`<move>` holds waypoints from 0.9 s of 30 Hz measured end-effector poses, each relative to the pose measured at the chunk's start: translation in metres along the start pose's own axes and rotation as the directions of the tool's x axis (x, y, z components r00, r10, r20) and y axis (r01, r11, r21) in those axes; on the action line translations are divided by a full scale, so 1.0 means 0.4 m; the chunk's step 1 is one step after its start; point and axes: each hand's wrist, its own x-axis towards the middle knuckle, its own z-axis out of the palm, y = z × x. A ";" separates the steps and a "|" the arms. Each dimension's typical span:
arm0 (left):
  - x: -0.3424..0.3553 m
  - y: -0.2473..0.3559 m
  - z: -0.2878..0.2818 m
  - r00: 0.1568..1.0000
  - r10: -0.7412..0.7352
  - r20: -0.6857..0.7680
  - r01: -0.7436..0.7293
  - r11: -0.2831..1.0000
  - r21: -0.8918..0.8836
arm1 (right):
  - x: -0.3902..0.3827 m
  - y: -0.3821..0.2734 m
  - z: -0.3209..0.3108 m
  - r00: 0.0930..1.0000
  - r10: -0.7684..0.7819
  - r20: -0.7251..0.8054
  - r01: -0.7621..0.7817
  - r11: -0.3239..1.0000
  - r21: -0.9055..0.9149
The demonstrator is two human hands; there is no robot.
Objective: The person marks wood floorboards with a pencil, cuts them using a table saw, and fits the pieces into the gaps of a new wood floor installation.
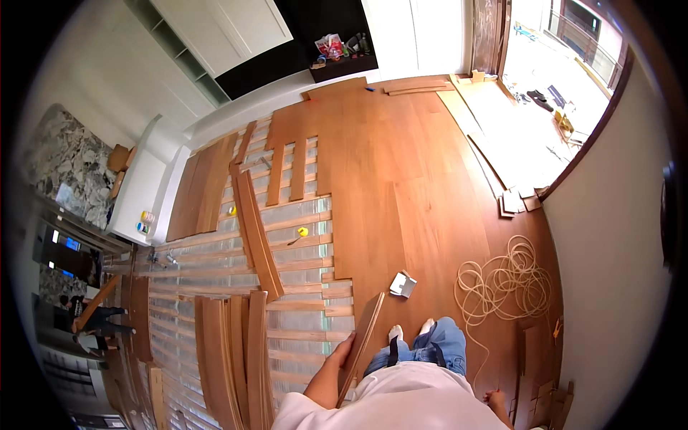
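Observation:
My left hand (343,351) grips a floor plank (364,335) tilted up along my left side, its edge toward me. My right hand (493,397) hangs low on the right with fingers curled, and nothing shows in it. Laid brown flooring (390,193) lies under my feet and ahead. On the floor just in front of me sits a small white-and-grey open box (403,284). To the left, a stack of loose planks (233,351) rests on wooden battens (304,335), and more long planks (254,229) lie beyond it.
A tangled pale hose (505,279) spreads on the floor at right. Offcuts (517,201) lie by the bright doorway. A yellow tape measure (303,231) sits among the battens, where silvery sheeting (294,210) shows between. Far left, another person (100,315) is near a long board.

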 end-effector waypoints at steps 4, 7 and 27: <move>0.120 0.272 0.014 0.992 0.072 0.101 -0.076 0.996 0.038 | 0.194 -0.030 0.163 0.959 0.203 0.197 -0.206 0.978 -0.003; 0.157 0.484 0.178 0.989 0.028 0.147 -0.024 0.999 -0.030 | 0.216 -0.362 0.276 0.960 0.121 0.254 -0.097 0.990 -0.105; 0.460 1.427 0.800 0.984 0.050 0.169 -0.059 0.997 0.045 | 0.796 -2.091 0.251 0.905 -0.415 -0.094 0.425 0.866 0.264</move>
